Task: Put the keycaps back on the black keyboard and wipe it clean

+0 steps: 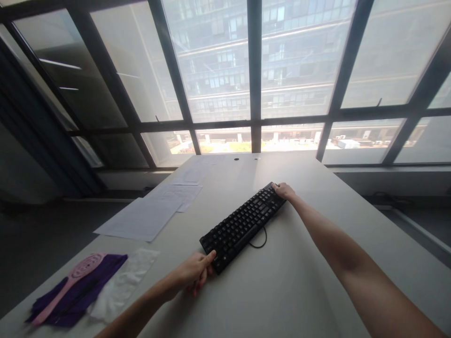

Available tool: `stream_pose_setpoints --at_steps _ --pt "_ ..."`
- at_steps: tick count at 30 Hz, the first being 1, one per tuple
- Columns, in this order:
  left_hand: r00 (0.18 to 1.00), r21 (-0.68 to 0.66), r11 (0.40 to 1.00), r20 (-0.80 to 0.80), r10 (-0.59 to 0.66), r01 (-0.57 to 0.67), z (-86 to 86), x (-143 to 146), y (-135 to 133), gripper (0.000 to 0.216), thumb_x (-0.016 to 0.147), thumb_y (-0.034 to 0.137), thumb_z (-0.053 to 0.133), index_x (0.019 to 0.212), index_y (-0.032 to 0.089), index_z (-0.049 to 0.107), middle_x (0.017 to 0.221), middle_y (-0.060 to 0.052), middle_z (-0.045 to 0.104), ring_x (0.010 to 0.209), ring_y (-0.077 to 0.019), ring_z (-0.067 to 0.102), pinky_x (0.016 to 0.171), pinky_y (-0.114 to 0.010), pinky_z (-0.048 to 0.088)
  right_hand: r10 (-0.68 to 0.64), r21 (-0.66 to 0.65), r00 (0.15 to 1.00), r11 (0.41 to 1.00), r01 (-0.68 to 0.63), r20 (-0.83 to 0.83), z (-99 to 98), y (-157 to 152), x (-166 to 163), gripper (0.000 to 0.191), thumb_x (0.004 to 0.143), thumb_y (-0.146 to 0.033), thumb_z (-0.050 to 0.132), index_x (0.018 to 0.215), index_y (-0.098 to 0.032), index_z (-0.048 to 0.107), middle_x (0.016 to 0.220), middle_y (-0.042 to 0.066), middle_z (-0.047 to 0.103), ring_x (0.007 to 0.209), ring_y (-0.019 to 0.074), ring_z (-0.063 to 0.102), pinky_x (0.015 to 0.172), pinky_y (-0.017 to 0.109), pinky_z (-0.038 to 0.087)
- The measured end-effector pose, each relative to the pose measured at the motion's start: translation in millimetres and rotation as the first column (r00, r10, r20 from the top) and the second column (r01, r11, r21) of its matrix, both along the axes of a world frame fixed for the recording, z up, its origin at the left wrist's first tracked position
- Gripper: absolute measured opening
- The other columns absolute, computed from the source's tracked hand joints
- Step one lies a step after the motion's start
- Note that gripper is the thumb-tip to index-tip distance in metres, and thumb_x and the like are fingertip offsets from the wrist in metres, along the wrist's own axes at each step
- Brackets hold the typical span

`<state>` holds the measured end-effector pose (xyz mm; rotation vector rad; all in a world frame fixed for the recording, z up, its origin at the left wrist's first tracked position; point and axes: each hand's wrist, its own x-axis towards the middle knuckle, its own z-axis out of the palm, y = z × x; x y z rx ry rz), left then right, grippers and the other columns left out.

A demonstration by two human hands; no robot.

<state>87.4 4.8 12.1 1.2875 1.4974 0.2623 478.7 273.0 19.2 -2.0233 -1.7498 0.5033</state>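
Far left, near edge of the surface (299,291): a pink hairbrush (70,281) lies on a purple cloth (95,281), handle toward the person, bristle head away. The cloth works as a pad under it. Just right of the cloth, touching or overlapping it, lies a clear plastic bag (123,281), flat and empty-looking. None of these is near either hand.

Further back on the left, sheets of paper (144,218) lie in a loose overlapping row running toward the window (218,70). They sit well apart from the keyboard, so they are out of its way.

Centre: a black keyboard (243,225) lies flat on the surface, set diagonally, near end low left, far end up right toward the window. Its cable (260,241) loops out from the long side facing the person and curls back under; cannot tell where it goes.

Left hand (193,274): fingers curled, thumb pressed on the near corner of the keyboard, so it grips that end. Right hand (283,190): arm stretched fully out, fingers closed over the far corner. One hand on each short end looks like a two-point hold that keeps the long body level and stops it pivoting. Keyboard seems still in contact with the surface; cannot tell if it is lifted at all.

Right of the keyboard, only bare surface shows.
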Motion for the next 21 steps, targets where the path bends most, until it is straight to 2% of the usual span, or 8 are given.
stream_pose_setpoints --at_steps 2,4,7,9,11,15,18,21 --pt "0.991 0.081 0.997 -0.13 -0.012 0.022 2.9 -0.6 0.1 0.077 0.07 0.096 0.037 0.064 0.02 0.054 0.044 -0.003 0.051 0.035 -0.019 0.047 0.043 -0.03 0.036 0.009 -0.024 1.0 1.0 -0.008 0.03 -4.8 -1.1 -3.9 0.057 0.095 -0.057 0.047 0.11 -0.007 0.072 0.118 0.026 0.07 0.111 0.0337 0.066 0.09 0.038 0.049" --pt "0.949 0.267 0.96 -0.317 0.007 0.082 5.5 -1.0 -0.5 0.069 0.081 0.086 0.04 0.069 0.02 0.056 0.055 -0.006 0.058 0.047 -0.0229 0.056 0.052 -0.034 0.044 0.002 -0.033 0.998 0.999 0.0 0.06 -8.6 -4.0 -4.5 0.058 0.096 -0.056 0.045 0.111 -0.007 0.071 0.119 0.027 0.069 0.111 0.0346 0.066 0.09 0.039 0.049" --pt "0.839 0.584 0.791 -0.512 0.184 0.183 1.2 -0.1 -2.7 0.057 0.091 0.068 0.043 0.102 0.016 0.063 0.093 -0.014 0.069 0.086 -0.0307 0.067 0.08 -0.042 0.051 -0.016 -0.024 0.994 1.0 0.019 0.106 -11.9 -10.8 -2.4 0.056 0.097 -0.054 0.044 0.112 -0.007 0.071 0.12 0.026 0.069 0.113 0.0333 0.065 0.091 0.037 0.048" --pt "0.798 0.704 0.671 -0.533 0.282 0.233 -9.0 1.5 -3.1 0.067 0.093 0.064 0.043 0.133 0.011 0.051 0.123 -0.019 0.063 0.113 -0.0345 0.061 0.098 -0.048 0.046 -0.034 -0.005 0.99 0.999 0.035 0.136 -13.0 -18.0 -0.5 0.053 0.098 -0.052 0.044 0.111 -0.008 0.071 0.12 0.025 0.069 0.115 0.0323 0.064 0.093 0.036 0.047" --pt "0.788 0.75 0.597 -0.537 0.3 0.283 -22.1 3.7 -0.9 0.08 0.093 0.065 0.043 0.152 0.011 0.033 0.144 -0.022 0.05 0.13 -0.0372 0.049 0.109 -0.052 0.038 -0.068 0.018 0.985 0.998 0.066 0.161 -13.6 -28.8 2.6 0.053 0.098 -0.052 0.043 0.113 -0.009 0.069 0.12 0.024 0.068 0.116 0.0327 0.062 0.095 0.037 0.045" --pt "0.804 0.751 0.588 -0.53 0.268 0.299 -41.7 9.2 15.8 0.087 0.095 0.065 0.04 0.159 0.01 0.018 0.158 -0.024 0.035 0.146 -0.0397 0.032 0.115 -0.055 0.03 -0.137 0.053 0.974 0.99 0.129 0.181 -14.9 -65.1 18.6 0.053 0.099 -0.05 0.04 0.12 -0.008 0.063 0.119 0.024 0.067 0.114 0.0329 0.062 0.095 0.039 0.045" --pt "0.83 0.756 0.598 -0.496 0.256 0.267 -44.9 14.7 39.2 0.085 0.096 0.063 0.039 0.158 0.007 0.02 0.16 -0.025 0.03 0.151 -0.0388 0.024 0.119 -0.056 0.026 -0.168 0.049 0.969 0.986 0.162 0.183 -18.7 -104.7 39.7 0.053 0.099 -0.049 0.037 0.122 -0.006 0.059 0.116 0.026 0.066 0.111 0.0342 0.063 0.093 0.04 0.046" --pt "0.853 0.772 0.583 -0.462 0.241 0.253 -41.1 20.1 64.2 0.082 0.096 0.059 0.041 0.155 0.004 0.027 0.158 -0.027 0.033 0.151 -0.0383 0.024 0.12 -0.055 0.026 -0.198 0.045 0.965 0.98 0.193 0.175 -25.5 -147.9 60.9 0.057 0.099 -0.052 0.033 0.123 -0.005 0.056 0.115 0.027 0.065 0.11 0.0359 0.063 0.092 0.043 0.047"
